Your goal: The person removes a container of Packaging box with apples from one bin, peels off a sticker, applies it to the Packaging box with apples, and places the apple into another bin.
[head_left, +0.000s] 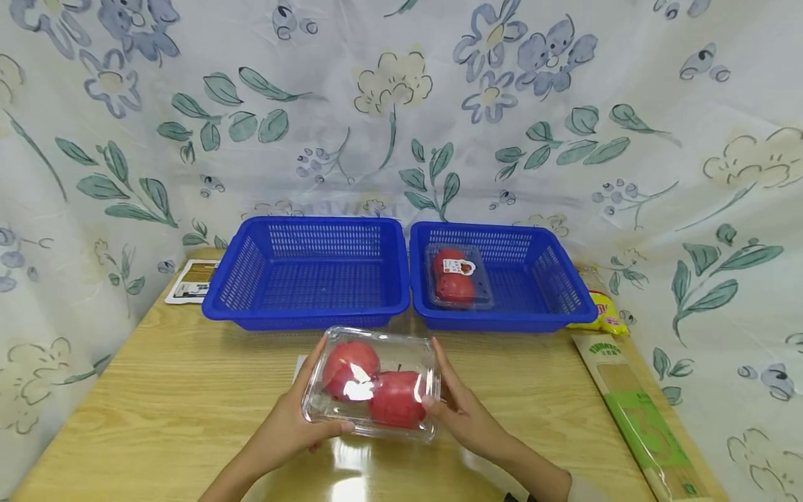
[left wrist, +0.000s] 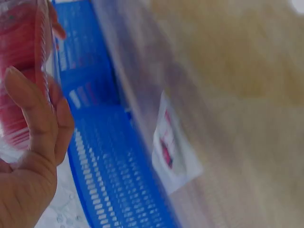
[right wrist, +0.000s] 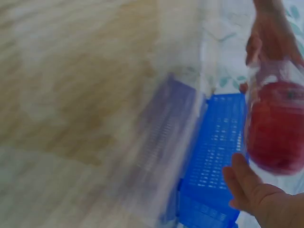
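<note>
Both hands hold a clear box of red apples (head_left: 371, 385) near the table's (head_left: 157, 397) front edge: the left hand (head_left: 295, 422) curls around its left side with the thumb on top, the right hand (head_left: 461, 408) pinches its right side. Behind it, along the back edge, stand an empty blue basket (head_left: 251, 293) and a second blue basket (head_left: 539, 286) holding what looks like another apple box (head_left: 456, 277).
</note>
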The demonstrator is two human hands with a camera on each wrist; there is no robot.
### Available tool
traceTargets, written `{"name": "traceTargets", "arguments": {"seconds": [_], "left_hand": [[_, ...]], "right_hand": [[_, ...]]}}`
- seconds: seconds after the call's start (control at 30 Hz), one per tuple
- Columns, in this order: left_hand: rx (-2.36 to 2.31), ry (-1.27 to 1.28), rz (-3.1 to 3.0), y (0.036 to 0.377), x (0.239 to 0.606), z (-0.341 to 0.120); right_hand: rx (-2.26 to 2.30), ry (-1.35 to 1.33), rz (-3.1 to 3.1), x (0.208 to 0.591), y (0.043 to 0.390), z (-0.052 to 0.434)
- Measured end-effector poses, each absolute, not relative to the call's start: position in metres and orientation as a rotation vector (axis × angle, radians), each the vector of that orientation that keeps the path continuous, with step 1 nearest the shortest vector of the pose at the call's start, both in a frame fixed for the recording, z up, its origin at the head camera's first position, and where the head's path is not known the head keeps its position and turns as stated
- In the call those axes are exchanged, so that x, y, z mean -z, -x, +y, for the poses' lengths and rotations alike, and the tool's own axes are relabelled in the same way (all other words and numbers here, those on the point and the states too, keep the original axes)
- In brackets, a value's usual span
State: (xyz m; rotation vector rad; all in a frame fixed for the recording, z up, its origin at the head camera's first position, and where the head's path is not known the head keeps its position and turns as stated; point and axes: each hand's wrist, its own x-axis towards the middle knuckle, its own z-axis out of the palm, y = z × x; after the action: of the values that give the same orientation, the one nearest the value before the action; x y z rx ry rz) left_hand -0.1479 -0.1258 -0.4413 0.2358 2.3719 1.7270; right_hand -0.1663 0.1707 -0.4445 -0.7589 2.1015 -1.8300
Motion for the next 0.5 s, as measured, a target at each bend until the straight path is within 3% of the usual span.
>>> {"name": "traceTargets", "arguments": {"seconds": [0.3,0.5], "left_hand": [[-1.461,-0.283,2.664,0.145,0.461,-0.111],[-1.451,-0.296,2.680,0.153,0.466,-0.109]], "right_hand": [[1.581,0.545,2.344,0.456,0.163,0.167],[1.539,0.562,2.402,0.463,0.173,0.166]]}}
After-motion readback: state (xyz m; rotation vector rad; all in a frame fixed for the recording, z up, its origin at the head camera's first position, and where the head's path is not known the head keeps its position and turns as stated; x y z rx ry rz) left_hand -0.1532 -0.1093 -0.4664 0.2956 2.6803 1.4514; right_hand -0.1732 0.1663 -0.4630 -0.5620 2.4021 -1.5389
